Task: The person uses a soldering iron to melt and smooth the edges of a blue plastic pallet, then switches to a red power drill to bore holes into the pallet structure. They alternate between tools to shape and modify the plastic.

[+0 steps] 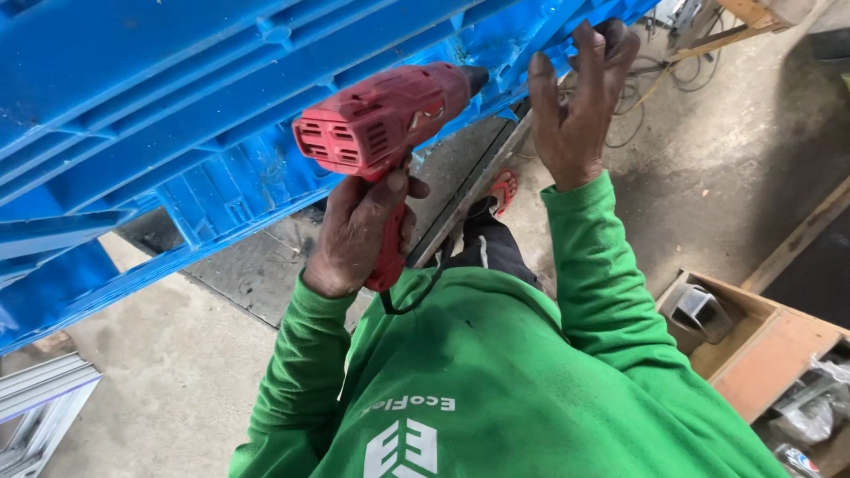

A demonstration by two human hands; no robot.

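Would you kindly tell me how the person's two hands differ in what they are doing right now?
The left hand is clenched around the red power drill handle; the right hand is spread open against the blue plastic pallet. The left sits lower, the right reaches higher. Both wear green sleeves.

red drill [390, 115] in left hand [359, 230], tip against blue pallet [159, 106]

The tip of the red drill [381, 124] is hidden against the blue plastic pallet [159, 106], which runs off the top and left edges. The drill's grip is largely covered by the left hand [359, 230]. Beside the pallet, the right hand [575, 97] has its fingertips lost behind the pallet's edge. The wooden box [753, 345] is cut at the right edge; its contents are unclear.
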